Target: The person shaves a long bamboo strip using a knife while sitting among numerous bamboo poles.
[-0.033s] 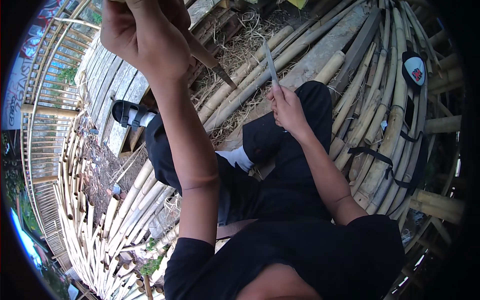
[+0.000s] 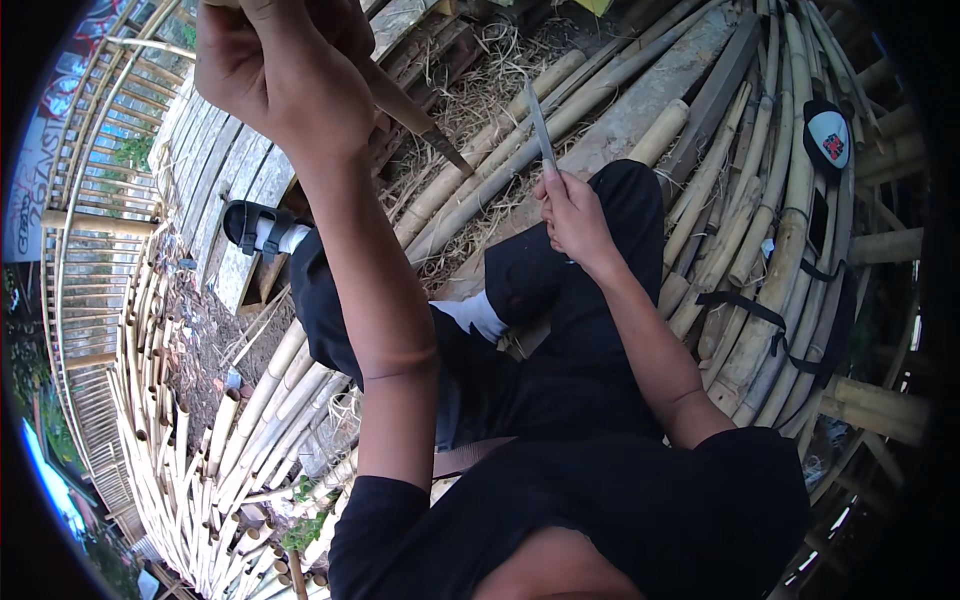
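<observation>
My right hand (image 2: 574, 215) is closed round the lower end of a knife, its long thin blade (image 2: 541, 125) pointing up and away from me. It is held over my bent knee. High at the top left, my left hand (image 2: 290, 85) is raised with its fingers curled, partly cut off by the picture's edge. What it grips I cannot make out. Beside that hand, a brown tapering piece (image 2: 400, 103) with a dark, rough tip (image 2: 447, 150) slants down over the bamboo poles (image 2: 495, 140). Its upper end is hidden behind my left hand.
Dry shavings (image 2: 510, 60) lie beyond the poles. A weathered plank platform (image 2: 225, 170) stands at left, near my sandalled foot (image 2: 262, 230). Stacked bamboo (image 2: 790, 210) runs along the right, with a cap (image 2: 828, 140) and black straps (image 2: 745, 305) on it. A bamboo fence (image 2: 95, 230) curves at far left.
My left hand has shifted slightly to the left. My right hand and the knife stay almost still.
</observation>
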The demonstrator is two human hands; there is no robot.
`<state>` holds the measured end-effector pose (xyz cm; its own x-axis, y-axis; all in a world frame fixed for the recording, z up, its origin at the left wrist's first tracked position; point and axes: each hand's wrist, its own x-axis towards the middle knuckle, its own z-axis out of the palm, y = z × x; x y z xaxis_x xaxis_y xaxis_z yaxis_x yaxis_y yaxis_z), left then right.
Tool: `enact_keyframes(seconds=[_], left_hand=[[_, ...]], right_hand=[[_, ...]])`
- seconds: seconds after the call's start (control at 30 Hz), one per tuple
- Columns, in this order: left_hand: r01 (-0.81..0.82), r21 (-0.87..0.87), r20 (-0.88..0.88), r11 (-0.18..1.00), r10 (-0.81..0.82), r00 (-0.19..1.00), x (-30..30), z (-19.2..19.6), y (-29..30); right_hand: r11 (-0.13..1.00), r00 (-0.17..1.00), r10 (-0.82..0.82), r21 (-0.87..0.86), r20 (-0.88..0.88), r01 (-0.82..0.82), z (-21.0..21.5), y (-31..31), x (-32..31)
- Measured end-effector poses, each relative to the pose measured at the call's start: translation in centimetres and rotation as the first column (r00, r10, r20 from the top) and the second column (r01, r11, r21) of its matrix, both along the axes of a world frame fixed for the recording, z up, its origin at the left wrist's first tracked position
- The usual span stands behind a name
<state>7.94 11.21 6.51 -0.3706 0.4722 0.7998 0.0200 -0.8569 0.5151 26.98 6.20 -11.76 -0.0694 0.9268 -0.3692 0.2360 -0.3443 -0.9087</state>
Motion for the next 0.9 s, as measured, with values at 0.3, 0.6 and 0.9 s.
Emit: enact_keyframes(seconds=[0.3, 0.6, 0.9], left_hand=[[-0.052, -0.038, 0.053, 0.998, 0.054, 0.997, -0.9, -5.4, 3.6], [-0.075, -0.016, 0.019, 0.997, 0.075, 0.997, -0.3, 1.7, -3.0], [-0.1, 0.015, 0.015, 0.995, 0.1, 0.995, -1.1, 0.7, -2.2]], right_hand=[[0.991, 0.996, 0.072, 0.107, 0.06, -0.078, -1.5, -1.1, -0.5], [0.993, 0.991, 0.061, 0.095, 0.121, -0.072, -1.7, -1.2, 0.6], [0.99, 0.99, 0.094, 0.097, 0.107, -0.105, -2.0, -2.0, -0.1]])
